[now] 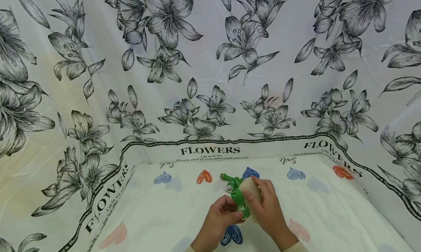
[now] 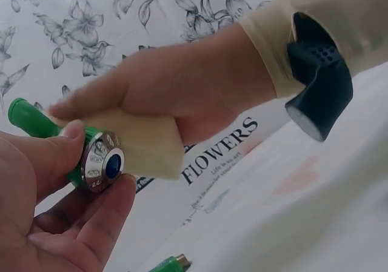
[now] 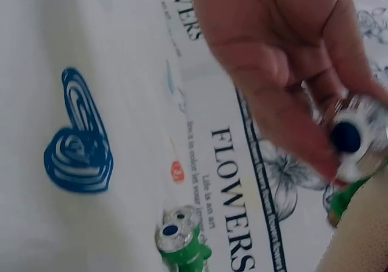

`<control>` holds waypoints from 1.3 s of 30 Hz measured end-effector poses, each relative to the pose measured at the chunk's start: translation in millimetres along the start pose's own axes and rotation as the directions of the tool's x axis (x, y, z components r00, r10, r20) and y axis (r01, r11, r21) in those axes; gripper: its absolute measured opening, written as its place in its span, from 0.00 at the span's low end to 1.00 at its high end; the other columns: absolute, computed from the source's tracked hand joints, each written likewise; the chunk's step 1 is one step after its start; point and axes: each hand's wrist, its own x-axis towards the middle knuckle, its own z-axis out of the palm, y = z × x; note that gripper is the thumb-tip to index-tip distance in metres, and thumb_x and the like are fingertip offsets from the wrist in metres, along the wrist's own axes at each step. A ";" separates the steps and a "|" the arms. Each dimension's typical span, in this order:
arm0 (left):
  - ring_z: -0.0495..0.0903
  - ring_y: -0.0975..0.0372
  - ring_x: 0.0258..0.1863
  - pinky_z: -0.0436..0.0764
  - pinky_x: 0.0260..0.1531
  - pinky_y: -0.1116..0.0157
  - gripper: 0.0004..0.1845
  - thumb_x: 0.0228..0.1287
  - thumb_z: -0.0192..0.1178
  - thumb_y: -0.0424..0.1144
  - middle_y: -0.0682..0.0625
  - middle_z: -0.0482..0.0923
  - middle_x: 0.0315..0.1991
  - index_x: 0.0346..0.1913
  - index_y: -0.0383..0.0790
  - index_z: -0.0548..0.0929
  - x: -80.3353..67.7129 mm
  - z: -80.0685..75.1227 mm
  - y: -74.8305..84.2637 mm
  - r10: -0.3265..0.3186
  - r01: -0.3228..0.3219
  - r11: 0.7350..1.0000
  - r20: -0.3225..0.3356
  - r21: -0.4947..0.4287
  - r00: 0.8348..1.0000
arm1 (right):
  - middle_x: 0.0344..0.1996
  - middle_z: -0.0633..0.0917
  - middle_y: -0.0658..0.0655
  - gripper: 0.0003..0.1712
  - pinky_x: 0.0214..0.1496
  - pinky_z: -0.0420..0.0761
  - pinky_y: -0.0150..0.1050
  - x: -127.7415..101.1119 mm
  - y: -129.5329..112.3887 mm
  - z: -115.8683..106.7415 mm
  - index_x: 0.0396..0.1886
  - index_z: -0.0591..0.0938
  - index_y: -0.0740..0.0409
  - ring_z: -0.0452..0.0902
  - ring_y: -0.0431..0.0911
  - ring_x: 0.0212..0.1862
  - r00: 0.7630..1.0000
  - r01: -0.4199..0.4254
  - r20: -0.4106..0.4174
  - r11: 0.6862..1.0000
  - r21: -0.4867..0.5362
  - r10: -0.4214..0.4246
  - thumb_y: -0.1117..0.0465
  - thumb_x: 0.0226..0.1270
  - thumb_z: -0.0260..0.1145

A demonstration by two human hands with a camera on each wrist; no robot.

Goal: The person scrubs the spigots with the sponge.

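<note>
Head view — a green tap (image 1: 237, 198) is gripped by the left hand (image 1: 219, 219) while a sponge (image 1: 251, 193) is pressed on it by the right hand (image 1: 268, 208), fingers curled.

My left hand (image 1: 219, 216) grips a green tap fitting (image 1: 237, 198) while my right hand (image 1: 265, 204) presses a pale sponge (image 1: 250, 189) against it, above a heart-printed tabletop (image 1: 164, 215) backed by a lily-patterned cloth (image 1: 210, 61)
</note>
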 end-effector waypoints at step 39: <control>0.88 0.51 0.52 0.89 0.53 0.53 0.14 0.75 0.70 0.31 0.39 0.83 0.52 0.57 0.33 0.81 0.4 -2.6 -4.3 0.003 -0.003 1.000 -0.015 0.014 1.000 | 0.57 0.78 0.47 0.29 0.50 0.87 0.43 -5.6 -22.1 2.1 0.76 0.79 0.52 0.76 0.46 0.52 0.996 0.002 0.092 0.992 0.127 -0.013 0.54 0.80 0.71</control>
